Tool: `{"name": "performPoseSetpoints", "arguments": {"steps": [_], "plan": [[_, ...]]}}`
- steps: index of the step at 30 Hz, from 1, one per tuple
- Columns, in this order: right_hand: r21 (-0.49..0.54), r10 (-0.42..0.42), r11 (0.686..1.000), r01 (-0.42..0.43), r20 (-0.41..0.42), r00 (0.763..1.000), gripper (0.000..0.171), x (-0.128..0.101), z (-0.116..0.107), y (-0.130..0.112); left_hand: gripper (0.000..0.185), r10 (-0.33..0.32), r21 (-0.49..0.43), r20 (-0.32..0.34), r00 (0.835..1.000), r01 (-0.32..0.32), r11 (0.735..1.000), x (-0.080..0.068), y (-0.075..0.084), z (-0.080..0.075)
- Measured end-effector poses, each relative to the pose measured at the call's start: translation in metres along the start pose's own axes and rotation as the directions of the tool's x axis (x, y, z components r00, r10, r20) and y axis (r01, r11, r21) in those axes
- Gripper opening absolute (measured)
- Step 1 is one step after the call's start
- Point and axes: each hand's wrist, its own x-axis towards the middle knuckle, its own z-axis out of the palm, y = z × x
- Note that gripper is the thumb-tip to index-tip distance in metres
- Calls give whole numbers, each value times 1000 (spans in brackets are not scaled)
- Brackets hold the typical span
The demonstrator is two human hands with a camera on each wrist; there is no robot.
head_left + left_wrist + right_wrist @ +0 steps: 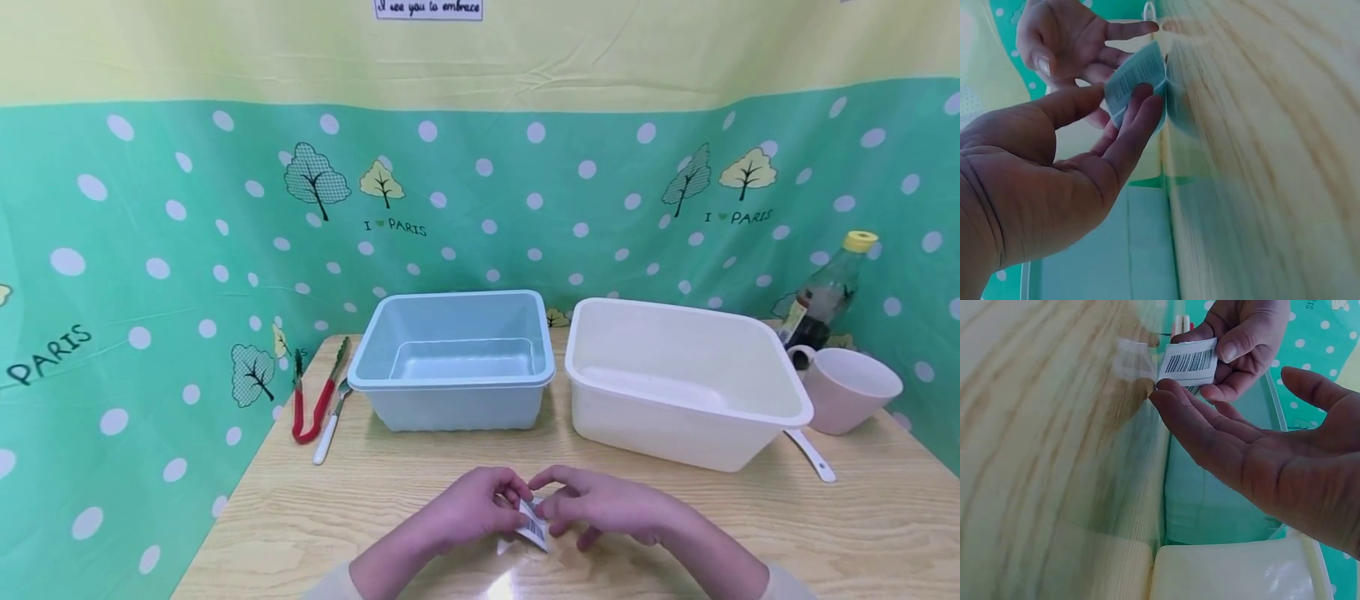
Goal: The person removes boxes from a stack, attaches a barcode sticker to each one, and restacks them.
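Over the table (pixel 862 525), left hand (pixel 468 508) pinches a barcode label (pixel 533 525); right hand (pixel 600 504) seemingly just touches it, fingers straight.

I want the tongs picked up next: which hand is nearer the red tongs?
Left. The left hand sits closer to the red tongs at the table's left edge; the right hand is farther right.

Bare desk (pixel 300 517) lies open around both hands; ahead, blue tub (pixel 452 360) and white tub (pixel 678 379) block passage, a narrow gap between them.
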Motion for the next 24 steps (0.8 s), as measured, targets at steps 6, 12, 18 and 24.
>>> {"name": "performPoseSetpoints", "arguments": {"steps": [6, 12, 18, 24], "plan": [[-112, -141, 985, 130, -99, 985, 42, 3, 2, -3, 25, 18, -32, -55, 998, -20, 999, 2, 1, 0], [-360, -314, 912, 198, -300, 901, 19, 3, 6, -10, 24, 49, -106, -131, 990, -63, 992, 3, 8, 1], [-419, -393, 879, 226, -369, 842, 8, 2, 11, -13, 23, 61, -173, -196, 979, -96, 980, 0, 14, 2], [-436, -415, 869, 234, -383, 826, 10, 5, 17, -10, 24, 112, -185, -229, 967, -157, 970, -1, 17, 5]]}}
